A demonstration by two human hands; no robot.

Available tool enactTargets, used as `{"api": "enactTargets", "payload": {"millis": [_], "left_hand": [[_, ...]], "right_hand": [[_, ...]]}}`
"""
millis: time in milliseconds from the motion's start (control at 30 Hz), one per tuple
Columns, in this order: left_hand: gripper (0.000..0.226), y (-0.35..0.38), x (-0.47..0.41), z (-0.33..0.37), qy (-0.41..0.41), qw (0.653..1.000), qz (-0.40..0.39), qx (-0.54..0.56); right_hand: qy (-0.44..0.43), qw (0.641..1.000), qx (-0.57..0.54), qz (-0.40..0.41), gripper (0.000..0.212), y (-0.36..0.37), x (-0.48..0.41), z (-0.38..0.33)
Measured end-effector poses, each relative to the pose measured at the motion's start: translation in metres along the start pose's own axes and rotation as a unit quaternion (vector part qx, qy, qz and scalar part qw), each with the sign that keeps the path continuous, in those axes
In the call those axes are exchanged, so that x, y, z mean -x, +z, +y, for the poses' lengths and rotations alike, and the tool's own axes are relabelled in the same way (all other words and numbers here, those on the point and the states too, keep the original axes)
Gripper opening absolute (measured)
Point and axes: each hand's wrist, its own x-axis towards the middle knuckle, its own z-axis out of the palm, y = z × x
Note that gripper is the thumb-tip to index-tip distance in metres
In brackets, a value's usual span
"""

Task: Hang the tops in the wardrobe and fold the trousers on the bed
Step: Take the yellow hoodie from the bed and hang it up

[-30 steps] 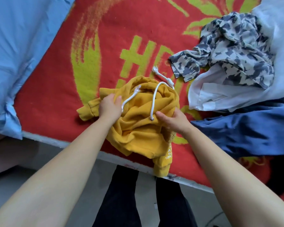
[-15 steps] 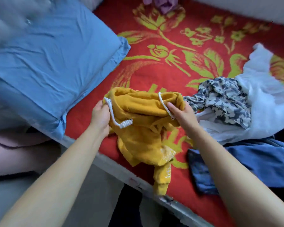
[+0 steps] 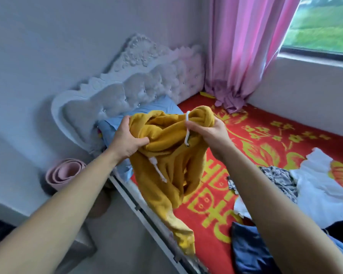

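Observation:
A mustard-yellow hoodie (image 3: 170, 161) with white drawstrings hangs in the air over the bed's near edge. My left hand (image 3: 130, 138) grips its left side near the hood. My right hand (image 3: 210, 130) grips the right side of the hood, next to a drawstring. A sleeve dangles down to the bed frame. On the red and yellow bedspread (image 3: 265, 139) to the right lie a camouflage garment (image 3: 281, 179), a white garment (image 3: 321, 190) and a dark blue garment (image 3: 249, 252).
A blue pillow (image 3: 147, 111) rests against the white tufted headboard (image 3: 131, 86). A pink curtain (image 3: 244, 50) hangs by the window at the far corner. A rolled pink mat (image 3: 64, 173) stands on the floor beside the bed.
Both hands have lifted the yellow hoodie off the bedspread and up into the air. The view has tilted up from the bed to the headboard, wall and window.

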Motion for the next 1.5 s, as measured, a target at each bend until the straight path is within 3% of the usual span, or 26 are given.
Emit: {"api": "enactTargets", "payload": {"millis": [133, 233, 333, 400, 467, 533, 633, 800, 867, 967, 1033, 1100, 1167, 1233, 1333, 1500], "left_hand": [[0.053, -0.064, 0.044, 0.022, 0.041, 0.997, 0.026, 0.052], [0.045, -0.119, 0.084, 0.02, 0.049, 0.99, -0.011, 0.133], [0.05, -0.185, 0.128, 0.002, 0.049, 0.979, -0.019, 0.195], [0.051, -0.235, 0.16, -0.024, 0.039, 0.972, -0.008, 0.233], [0.05, -0.289, 0.193, -0.061, 0.023, 0.966, 0.014, 0.256], [0.048, -0.341, 0.227, -0.105, -0.015, 0.961, 0.063, 0.271], [0.045, -0.41, 0.275, -0.177, -0.083, 0.945, 0.168, 0.266], [0.047, -0.481, 0.336, -0.272, -0.193, 0.943, 0.27, 0.023], [0.068, -0.502, 0.351, -0.303, -0.272, 0.917, 0.286, -0.05], [0.106, -0.533, 0.362, -0.337, -0.422, 0.869, 0.259, -0.019], [0.09, -0.551, 0.365, -0.353, -0.454, 0.86, 0.214, 0.09], [0.07, -0.57, 0.365, -0.364, -0.457, 0.849, 0.139, 0.224], [0.059, -0.587, 0.358, -0.385, -0.429, 0.839, 0.148, 0.301], [0.042, -0.606, 0.347, -0.407, -0.382, 0.831, 0.263, 0.307], [0.025, -0.657, 0.331, -0.432, -0.315, 0.784, 0.46, 0.274], [0.012, -0.74, 0.32, -0.453, -0.287, 0.748, 0.582, 0.141]], "right_hand": [[-0.008, 0.997, 0.044, -0.056, 0.049, 0.053, 0.028, -0.024], [-0.029, 0.977, 0.184, -0.107, 0.091, 0.106, 0.048, -0.032], [-0.108, 0.946, 0.244, -0.183, 0.131, 0.182, 0.074, -0.049], [-0.16, 0.902, 0.308, -0.258, 0.111, 0.246, 0.095, -0.054], [-0.199, 0.851, 0.375, -0.309, 0.064, 0.32, 0.124, -0.053], [-0.225, 0.844, 0.378, -0.307, 0.038, 0.392, 0.156, -0.046], [-0.257, 0.875, 0.298, -0.283, 0.026, 0.484, 0.199, -0.045], [-0.235, 0.905, 0.193, -0.297, 0.013, 0.602, 0.248, -0.047], [-0.219, 0.914, 0.143, -0.311, 0.012, 0.642, 0.261, -0.051], [-0.208, 0.919, 0.09, -0.323, 0.011, 0.697, 0.273, -0.054], [-0.212, 0.915, 0.071, -0.337, 0.008, 0.732, 0.275, -0.054], [-0.209, 0.911, 0.054, -0.351, 0.007, 0.767, 0.27, -0.05], [-0.195, 0.903, 0.041, -0.38, 0.008, 0.802, 0.261, -0.044], [-0.191, 0.885, 0.043, -0.422, 0.008, 0.836, 0.248, -0.037], [-0.187, 0.862, 0.076, -0.465, 0.013, 0.886, 0.222, -0.026], [-0.127, 0.813, 0.159, -0.546, 0.016, 0.966, 0.189, -0.005]]}}
